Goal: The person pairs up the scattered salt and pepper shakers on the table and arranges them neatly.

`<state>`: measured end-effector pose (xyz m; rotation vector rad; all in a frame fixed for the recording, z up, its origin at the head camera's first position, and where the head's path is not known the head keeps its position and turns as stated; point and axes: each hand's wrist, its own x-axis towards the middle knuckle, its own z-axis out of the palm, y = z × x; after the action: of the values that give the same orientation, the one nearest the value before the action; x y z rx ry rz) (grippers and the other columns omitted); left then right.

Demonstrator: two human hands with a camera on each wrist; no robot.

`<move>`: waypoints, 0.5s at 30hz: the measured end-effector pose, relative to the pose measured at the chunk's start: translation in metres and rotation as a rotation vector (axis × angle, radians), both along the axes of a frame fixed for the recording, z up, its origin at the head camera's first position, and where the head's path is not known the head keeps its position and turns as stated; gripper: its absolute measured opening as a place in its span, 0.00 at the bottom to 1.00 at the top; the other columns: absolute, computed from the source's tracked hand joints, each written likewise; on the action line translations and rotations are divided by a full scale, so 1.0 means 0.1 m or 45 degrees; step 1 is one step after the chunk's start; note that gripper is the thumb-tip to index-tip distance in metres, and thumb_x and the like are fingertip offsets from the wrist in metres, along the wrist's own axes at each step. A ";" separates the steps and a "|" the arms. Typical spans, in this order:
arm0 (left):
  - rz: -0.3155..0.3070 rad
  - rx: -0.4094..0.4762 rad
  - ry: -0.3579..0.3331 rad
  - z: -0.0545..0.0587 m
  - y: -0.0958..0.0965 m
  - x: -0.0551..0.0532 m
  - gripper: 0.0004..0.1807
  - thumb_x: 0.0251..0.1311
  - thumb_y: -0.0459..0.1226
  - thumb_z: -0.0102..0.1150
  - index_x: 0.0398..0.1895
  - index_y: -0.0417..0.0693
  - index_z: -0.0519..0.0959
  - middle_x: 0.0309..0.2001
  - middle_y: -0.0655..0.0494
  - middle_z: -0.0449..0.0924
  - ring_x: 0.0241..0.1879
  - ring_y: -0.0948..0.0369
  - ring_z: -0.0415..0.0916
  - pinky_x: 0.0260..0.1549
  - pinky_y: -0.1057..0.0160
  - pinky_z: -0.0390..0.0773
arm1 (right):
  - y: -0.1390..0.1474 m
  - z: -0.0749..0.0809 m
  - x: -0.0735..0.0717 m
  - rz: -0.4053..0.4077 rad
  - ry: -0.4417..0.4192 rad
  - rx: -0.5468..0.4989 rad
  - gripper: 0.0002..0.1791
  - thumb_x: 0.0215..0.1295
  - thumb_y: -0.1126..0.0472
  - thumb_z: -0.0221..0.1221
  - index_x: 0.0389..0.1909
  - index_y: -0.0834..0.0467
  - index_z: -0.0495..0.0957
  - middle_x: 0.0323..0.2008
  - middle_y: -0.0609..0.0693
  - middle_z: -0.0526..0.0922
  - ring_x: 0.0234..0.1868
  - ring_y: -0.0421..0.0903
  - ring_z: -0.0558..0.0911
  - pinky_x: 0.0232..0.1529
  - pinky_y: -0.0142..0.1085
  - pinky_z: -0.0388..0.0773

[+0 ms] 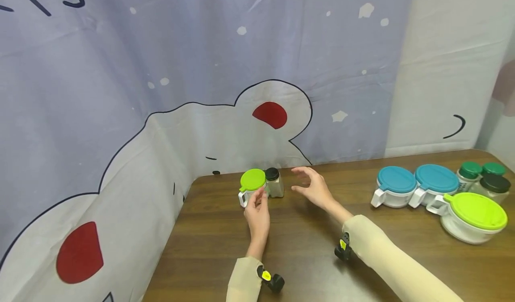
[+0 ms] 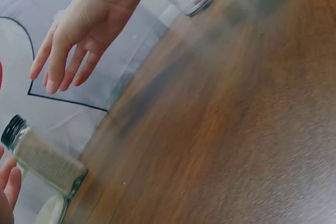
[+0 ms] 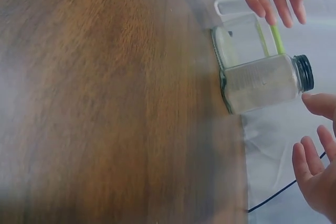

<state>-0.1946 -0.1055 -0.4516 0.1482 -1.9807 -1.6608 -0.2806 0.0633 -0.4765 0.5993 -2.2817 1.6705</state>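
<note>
Towards the table's back left stand a small clear pot with a lime-green lid and white handle (image 1: 253,179) and, touching its right side in the head view, a square glass jar with a black cap (image 1: 275,188). Pale contents fill much of the jar (image 3: 262,82). My left hand (image 1: 257,217) is in front of the green-lidded pot, overlapping it in the head view, its fingers loosely extended. To the right of the jar, my right hand (image 1: 314,189) hovers with thumb and fingers spread in a curve, nothing between them.
On the right stand two blue-lidded pots (image 1: 396,186) (image 1: 436,185), a larger lime-lidded pot (image 1: 474,217), and several shaker jars with green or black caps (image 1: 495,185). A printed curtain (image 1: 346,69) hangs behind the wooden table (image 1: 322,257) and along its left side.
</note>
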 end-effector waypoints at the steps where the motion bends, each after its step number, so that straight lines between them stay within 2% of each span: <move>1: -0.010 -0.007 0.001 0.00 0.02 0.01 0.13 0.63 0.27 0.53 0.49 0.29 0.78 0.47 0.34 0.81 0.44 0.47 0.80 0.39 0.75 0.78 | 0.01 0.00 0.01 -0.003 0.006 -0.001 0.28 0.48 0.72 0.70 0.54 0.61 0.76 0.53 0.61 0.79 0.51 0.62 0.79 0.49 0.54 0.79; 7: -0.061 -0.047 0.012 -0.02 0.11 0.03 0.13 0.63 0.26 0.53 0.48 0.29 0.78 0.47 0.34 0.82 0.45 0.46 0.81 0.42 0.62 0.82 | 0.09 0.05 0.04 -0.016 0.032 0.028 0.28 0.49 0.72 0.69 0.54 0.61 0.76 0.53 0.60 0.80 0.50 0.59 0.80 0.48 0.53 0.80; 15: -0.155 -0.081 0.020 -0.06 0.22 0.05 0.13 0.62 0.26 0.52 0.49 0.29 0.78 0.46 0.35 0.82 0.44 0.46 0.81 0.42 0.65 0.82 | 0.20 0.11 0.10 -0.020 0.014 0.032 0.26 0.51 0.70 0.69 0.54 0.60 0.76 0.53 0.58 0.80 0.51 0.59 0.80 0.48 0.53 0.80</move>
<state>-0.1894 -0.0833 -0.4575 -0.0095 -2.0643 -1.6660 -0.2706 0.0837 -0.4658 0.5932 -2.2972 1.6294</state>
